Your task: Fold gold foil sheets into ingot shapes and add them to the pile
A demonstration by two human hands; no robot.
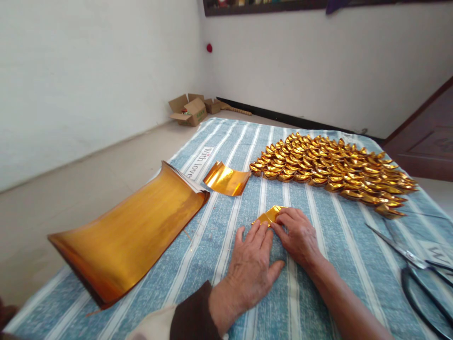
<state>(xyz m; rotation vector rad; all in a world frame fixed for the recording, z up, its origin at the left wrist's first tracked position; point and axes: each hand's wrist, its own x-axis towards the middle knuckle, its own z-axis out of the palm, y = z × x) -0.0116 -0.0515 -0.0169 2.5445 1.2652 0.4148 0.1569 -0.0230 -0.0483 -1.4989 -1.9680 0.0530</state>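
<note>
A small folded piece of gold foil paper (268,216) lies flat on the striped cloth under my fingertips. My left hand (250,264) rests flat with fingers stretched and thumb apart, its fingertips on the paper's near edge. At the paper's right end, my right hand (299,234) has thumb and fingers bent together on it, covering that corner. Just beyond lies a small stack of cut gold foil sheets (227,179), curling at the ends. To the left sits a thick stack of large gold foil sheets (138,231).
Many folded gold ingot shapes (325,165) stand in packed rows at the far right. Open black-handled scissors (412,257) lie at the right. A blue and white striped cloth (212,255) covers the table. Cardboard boxes (193,111) are on the floor behind.
</note>
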